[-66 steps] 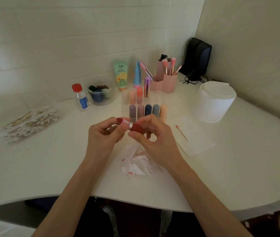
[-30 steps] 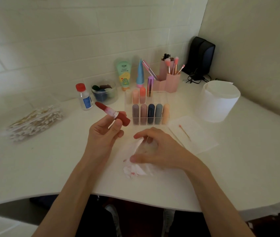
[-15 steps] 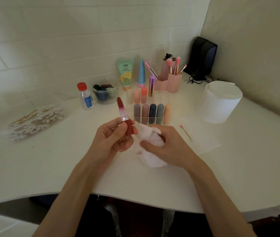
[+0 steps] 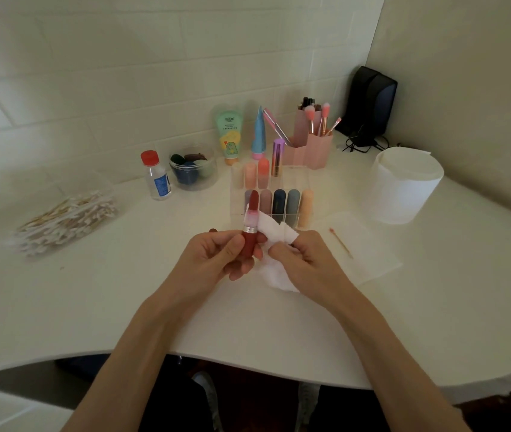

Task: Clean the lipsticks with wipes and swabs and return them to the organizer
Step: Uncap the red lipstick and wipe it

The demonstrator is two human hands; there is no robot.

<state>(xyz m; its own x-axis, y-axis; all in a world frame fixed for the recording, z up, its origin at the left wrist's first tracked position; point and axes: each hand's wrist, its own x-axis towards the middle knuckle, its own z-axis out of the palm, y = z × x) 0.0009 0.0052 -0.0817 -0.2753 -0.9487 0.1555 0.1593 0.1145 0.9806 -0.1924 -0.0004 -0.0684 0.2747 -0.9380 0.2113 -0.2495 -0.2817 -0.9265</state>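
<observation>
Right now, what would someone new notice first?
Probably the open red lipstick, held upright by the left hand at the middle of the table, while the right hand holds a white wipe beside it. Just behind stands the clear organizer holding colourful lipsticks.

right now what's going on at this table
A person is cleaning makeup at a white table. Their left hand holds an uncapped dark red lipstick upright with the bullet wound out. Their right hand pinches a crumpled white wipe and holds its corner to the side of the lipstick, seemingly touching it. Behind the hands, a clear acrylic organizer holds capped lipsticks. A used cotton swab lies on a flat white sheet to the right.
</observation>
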